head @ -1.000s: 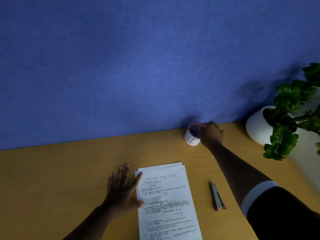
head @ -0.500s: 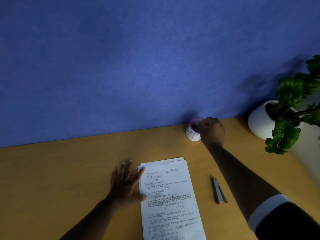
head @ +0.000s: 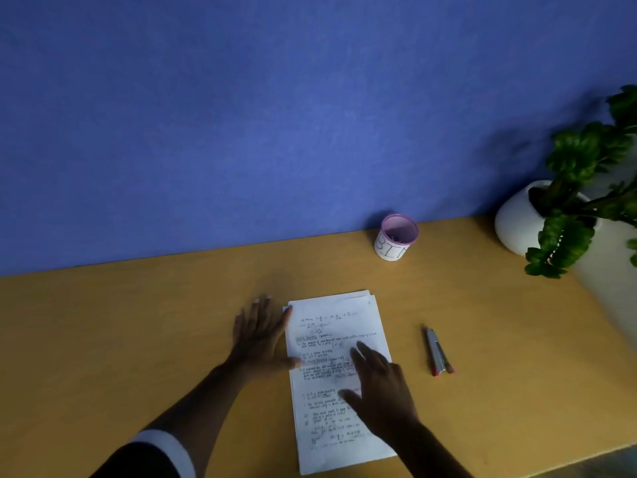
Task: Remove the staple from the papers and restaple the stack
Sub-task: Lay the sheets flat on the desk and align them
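Right hand (head: 381, 391) has left the pink-rimmed cup (head: 396, 238) at the back wall and now sits over the middle of the paper stack (head: 336, 374), fingers spread, holding nothing; whether the palm presses the sheets is unclear. Left hand (head: 260, 334) stays flat and open on the worktop (head: 138, 322), thumb and forefinger touching the stack's left edge, gripping nothing. Stack lies near the worktop's front centre, handwritten top sheet up, upper sheets slightly fanned at the top corner. No staple can be made out at this resolution. Stapler (head: 438, 353), grey with red ends, lies untouched to the right of the stack, apart from it. Cup stands alone now, near the blue wall. Potted plant (head: 568, 208) at far right.
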Available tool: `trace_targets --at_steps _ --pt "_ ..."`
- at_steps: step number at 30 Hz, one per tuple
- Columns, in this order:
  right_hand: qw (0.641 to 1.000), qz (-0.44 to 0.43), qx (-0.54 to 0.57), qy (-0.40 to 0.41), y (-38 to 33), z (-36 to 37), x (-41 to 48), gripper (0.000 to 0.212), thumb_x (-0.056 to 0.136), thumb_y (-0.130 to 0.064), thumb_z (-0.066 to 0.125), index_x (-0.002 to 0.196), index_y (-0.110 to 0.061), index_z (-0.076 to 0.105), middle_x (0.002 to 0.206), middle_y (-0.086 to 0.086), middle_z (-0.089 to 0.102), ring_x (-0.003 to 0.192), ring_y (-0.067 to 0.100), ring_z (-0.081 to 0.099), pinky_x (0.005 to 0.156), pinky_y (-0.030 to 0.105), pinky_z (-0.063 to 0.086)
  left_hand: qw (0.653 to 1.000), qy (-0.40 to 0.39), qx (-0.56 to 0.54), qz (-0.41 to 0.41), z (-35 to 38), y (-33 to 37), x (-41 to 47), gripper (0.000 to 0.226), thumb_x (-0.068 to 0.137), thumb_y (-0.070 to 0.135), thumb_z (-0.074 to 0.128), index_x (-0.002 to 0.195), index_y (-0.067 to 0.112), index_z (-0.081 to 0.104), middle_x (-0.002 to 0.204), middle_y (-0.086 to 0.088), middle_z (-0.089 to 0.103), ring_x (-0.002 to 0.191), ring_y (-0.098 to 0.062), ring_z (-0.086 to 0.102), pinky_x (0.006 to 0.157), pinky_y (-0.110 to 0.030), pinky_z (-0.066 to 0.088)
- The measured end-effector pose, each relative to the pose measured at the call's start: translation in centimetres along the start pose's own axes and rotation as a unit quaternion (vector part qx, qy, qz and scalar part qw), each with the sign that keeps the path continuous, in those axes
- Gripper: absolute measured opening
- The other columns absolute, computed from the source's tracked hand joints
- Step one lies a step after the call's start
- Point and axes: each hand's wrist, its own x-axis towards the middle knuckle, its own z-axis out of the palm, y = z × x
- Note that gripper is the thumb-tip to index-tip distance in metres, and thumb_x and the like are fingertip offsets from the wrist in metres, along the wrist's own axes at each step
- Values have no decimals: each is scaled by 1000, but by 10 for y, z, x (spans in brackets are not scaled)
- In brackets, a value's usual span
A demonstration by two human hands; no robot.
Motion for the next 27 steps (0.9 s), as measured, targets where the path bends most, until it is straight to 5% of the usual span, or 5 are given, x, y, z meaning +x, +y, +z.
trace_targets --at_steps 7,12,15,19,27 --pt "999 -10 -16 -32 1 16 -17 97 94 -57 64 167 -25 9 179 -1 1 165 22 4 130 44 18 997 41 -62 -23 -5 7 0 147 75 96 56 171 13 -16 176 -10 -34 159 -30 -37 129 -60 -18" --pt "999 2 -13 -36 -1 16 -16 97 92 -55 70 167 -24 15 179 0 6 165 23 7 130 49 21 966 190 -172 -45 -14 28 4 80 78 79 51 134 22 60 156 -6 52 155 -31 41 124 -64 29" --pt "999 6 -9 -40 0 17 -16 97 92 -55 70 167 -24 15 179 -1 4 165 23 6 130 50 20 946 196 -257 -27 -25 47 -1 61 86 61 69 131 20 61 132 0 70 124 -23 67 110 -53 51" --pt "999 8 -10 -37 0 18 -16 97 92 -55 70 166 -25 15 179 -1 4 165 23 5 130 50 19 908 173 -377 -50 -29 60 -2 78 93 33 81 158 22 40 151 -7 62 137 -28 61 112 -48 54" --pt "999 13 -13 -34 -1 19 -15 97 90 -54 73 165 -25 19 179 0 6 165 24 7 129 52 20 971 131 -166 -113 -46 70 9 91 93 52 75 166 18 33 160 -10 55 148 -35 46 118 -50 37"
